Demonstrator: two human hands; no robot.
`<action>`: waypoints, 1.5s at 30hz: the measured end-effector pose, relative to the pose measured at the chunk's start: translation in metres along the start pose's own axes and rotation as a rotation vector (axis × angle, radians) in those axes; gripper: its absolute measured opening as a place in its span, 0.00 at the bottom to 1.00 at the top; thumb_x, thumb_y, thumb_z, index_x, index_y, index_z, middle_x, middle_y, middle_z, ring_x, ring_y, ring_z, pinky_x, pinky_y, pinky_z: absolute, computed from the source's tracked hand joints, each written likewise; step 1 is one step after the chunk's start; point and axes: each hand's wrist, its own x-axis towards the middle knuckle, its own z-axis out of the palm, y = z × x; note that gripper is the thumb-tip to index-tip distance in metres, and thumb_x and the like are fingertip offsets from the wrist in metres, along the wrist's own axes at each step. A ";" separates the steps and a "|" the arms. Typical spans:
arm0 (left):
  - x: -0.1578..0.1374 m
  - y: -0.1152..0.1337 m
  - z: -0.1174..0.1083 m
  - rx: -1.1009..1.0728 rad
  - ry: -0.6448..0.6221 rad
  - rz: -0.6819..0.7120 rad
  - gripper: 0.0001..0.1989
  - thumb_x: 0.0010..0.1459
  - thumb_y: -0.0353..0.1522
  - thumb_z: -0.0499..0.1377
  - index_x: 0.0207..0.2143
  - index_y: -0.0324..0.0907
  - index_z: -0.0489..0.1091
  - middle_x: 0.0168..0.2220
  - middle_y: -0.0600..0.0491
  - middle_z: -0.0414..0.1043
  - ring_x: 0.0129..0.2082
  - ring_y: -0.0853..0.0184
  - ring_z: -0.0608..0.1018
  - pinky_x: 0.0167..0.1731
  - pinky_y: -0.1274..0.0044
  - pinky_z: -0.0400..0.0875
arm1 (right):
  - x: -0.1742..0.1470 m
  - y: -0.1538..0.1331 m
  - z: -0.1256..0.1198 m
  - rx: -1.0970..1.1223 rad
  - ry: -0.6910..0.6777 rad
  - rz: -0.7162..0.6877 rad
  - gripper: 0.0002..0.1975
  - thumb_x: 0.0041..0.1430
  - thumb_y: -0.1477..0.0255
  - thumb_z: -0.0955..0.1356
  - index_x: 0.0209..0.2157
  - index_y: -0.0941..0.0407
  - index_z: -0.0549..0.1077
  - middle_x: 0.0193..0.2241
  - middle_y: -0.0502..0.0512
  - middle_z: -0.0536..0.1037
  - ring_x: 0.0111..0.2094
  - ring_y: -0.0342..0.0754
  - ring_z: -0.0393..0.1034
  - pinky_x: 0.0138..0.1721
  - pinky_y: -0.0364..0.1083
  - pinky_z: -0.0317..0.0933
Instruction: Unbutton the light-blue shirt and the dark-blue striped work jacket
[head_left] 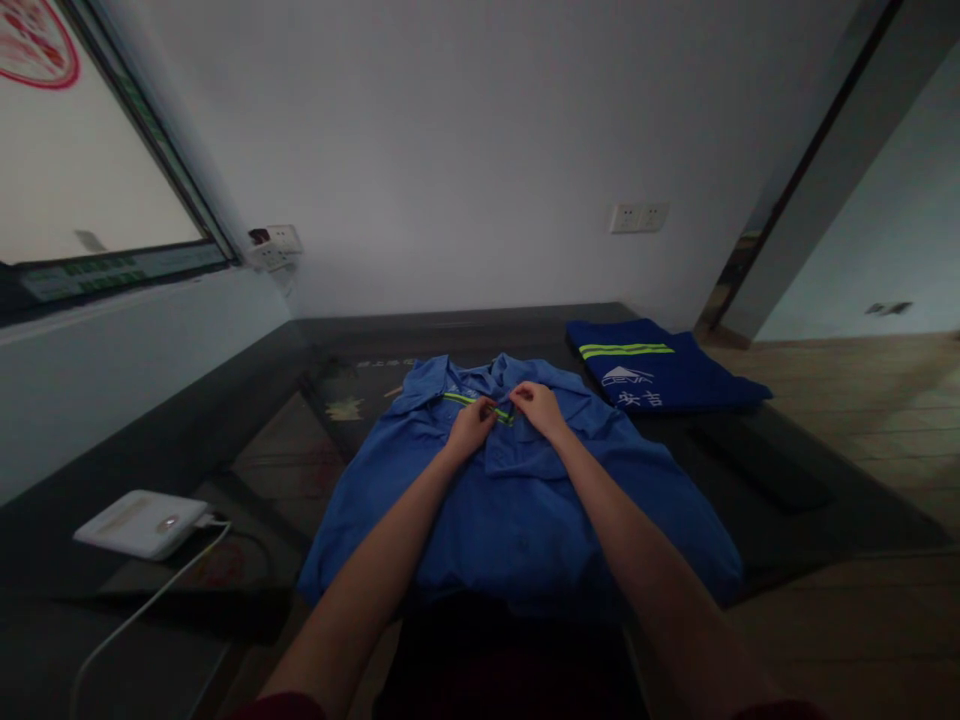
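Observation:
A blue work jacket (517, 540) with a collar and a yellow-green reflective stripe lies spread on the dark table in front of me. My left hand (472, 424) is closed in a pinch on the cloth at its upper front, beside the stripe. Just to the right, my right hand (537, 404) pinches the jacket's front near the collar. The two hands are close together but apart. What exactly sits between the fingertips is too small to make out beyond the cloth.
A folded darker blue garment (652, 370) with a yellow-green stripe and white print lies at the back right. Near it is a black flat object (761, 465). A white power bank (146, 522) with a cable rests on the table (262, 450) at left. Behind stands a wall with sockets (639, 217).

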 end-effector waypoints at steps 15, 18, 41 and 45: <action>0.006 -0.003 0.003 -0.227 -0.029 0.045 0.11 0.54 0.25 0.54 0.40 0.37 0.69 0.31 0.54 0.72 0.32 0.69 0.73 0.37 0.77 0.68 | -0.015 0.010 0.020 0.081 0.042 -0.119 0.08 0.54 0.66 0.64 0.32 0.54 0.60 0.27 0.49 0.68 0.29 0.46 0.66 0.33 0.45 0.60; 0.006 0.000 0.001 -0.228 -0.055 0.011 0.10 0.54 0.25 0.54 0.39 0.37 0.69 0.31 0.53 0.72 0.32 0.69 0.73 0.37 0.77 0.68 | -0.014 0.012 0.021 0.120 0.026 -0.116 0.09 0.53 0.65 0.64 0.31 0.53 0.59 0.26 0.48 0.67 0.28 0.45 0.64 0.31 0.44 0.59; -0.002 0.003 0.000 0.043 -0.082 0.082 0.07 0.57 0.29 0.53 0.36 0.39 0.69 0.29 0.54 0.71 0.30 0.67 0.72 0.33 0.78 0.64 | -0.014 0.018 0.022 0.140 -0.086 -0.183 0.06 0.51 0.73 0.63 0.34 0.54 0.61 0.30 0.49 0.68 0.34 0.46 0.65 0.38 0.45 0.60; -0.003 0.006 0.001 0.021 -0.087 0.065 0.07 0.59 0.31 0.52 0.35 0.39 0.70 0.30 0.53 0.72 0.30 0.68 0.72 0.32 0.79 0.64 | -0.013 0.017 0.021 0.153 -0.070 -0.187 0.05 0.50 0.74 0.63 0.31 0.54 0.62 0.28 0.49 0.68 0.32 0.46 0.65 0.37 0.45 0.60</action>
